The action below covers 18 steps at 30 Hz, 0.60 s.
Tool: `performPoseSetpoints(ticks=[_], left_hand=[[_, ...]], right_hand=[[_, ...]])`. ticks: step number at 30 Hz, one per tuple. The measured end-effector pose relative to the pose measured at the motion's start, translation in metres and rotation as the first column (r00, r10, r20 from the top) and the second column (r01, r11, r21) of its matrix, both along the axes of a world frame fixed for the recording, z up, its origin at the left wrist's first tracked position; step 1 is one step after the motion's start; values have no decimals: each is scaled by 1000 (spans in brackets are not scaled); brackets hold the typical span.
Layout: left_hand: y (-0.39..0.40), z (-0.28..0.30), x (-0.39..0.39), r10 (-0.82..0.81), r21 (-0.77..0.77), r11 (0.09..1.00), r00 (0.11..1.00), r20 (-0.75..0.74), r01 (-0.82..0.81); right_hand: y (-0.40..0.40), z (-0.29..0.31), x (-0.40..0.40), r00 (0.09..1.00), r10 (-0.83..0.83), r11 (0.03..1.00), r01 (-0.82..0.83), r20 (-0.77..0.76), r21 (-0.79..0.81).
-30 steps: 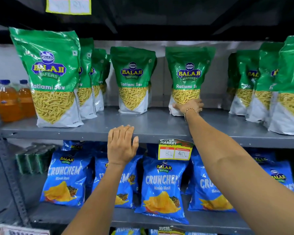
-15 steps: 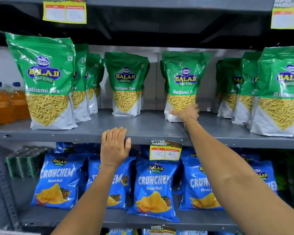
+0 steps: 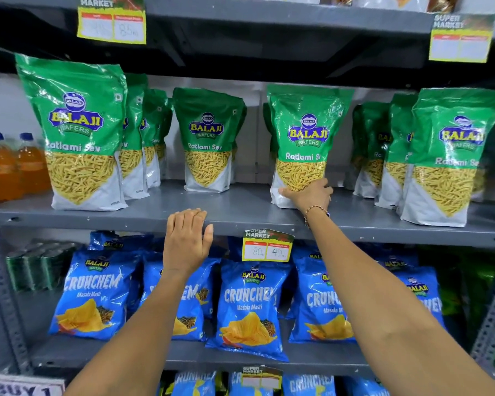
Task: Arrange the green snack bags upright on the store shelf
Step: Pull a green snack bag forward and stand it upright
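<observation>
Green Balaji Ratlami Sev bags stand upright on the grey middle shelf (image 3: pixel 240 212). My right hand (image 3: pixel 312 195) grips the bottom front of one green bag (image 3: pixel 306 138) right of centre, which stands closer to the front than the lone bag (image 3: pixel 207 138) left of it. A row of bags (image 3: pixel 77 132) stands at the left and another row (image 3: pixel 446 155) at the right. My left hand (image 3: pixel 187 241) lies flat on the shelf's front edge, fingers together, holding nothing.
Orange drink bottles (image 3: pixel 12 167) stand at the far left of the shelf. Blue Crunchem bags (image 3: pixel 249 304) fill the shelf below, with green cans (image 3: pixel 37 264) at its left. A yellow price tag (image 3: pixel 266 247) hangs on the shelf edge, and other tags on the shelf above.
My right hand has drawn the gripped green bag forward toward the shelf's front. The view has tilted upward. My left hand stays on the shelf edge.
</observation>
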<state>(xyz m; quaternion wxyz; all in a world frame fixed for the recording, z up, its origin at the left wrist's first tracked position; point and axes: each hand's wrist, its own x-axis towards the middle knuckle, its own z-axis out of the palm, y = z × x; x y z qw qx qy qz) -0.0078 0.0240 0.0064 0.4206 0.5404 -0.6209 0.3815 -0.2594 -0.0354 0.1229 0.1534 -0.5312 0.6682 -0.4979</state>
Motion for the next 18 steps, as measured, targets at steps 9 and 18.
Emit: performPoseSetpoints(ticks=[9,18], left_hand=[[7,1,-1,1,96,995,1000,-13,0],[11,3,-1,1,141,990,1000,-22,2]], right_hand=[[27,-2,3,998,-48,998,46,-29,-51],[51,-4,4,995,-69,994,62,-74,-92]])
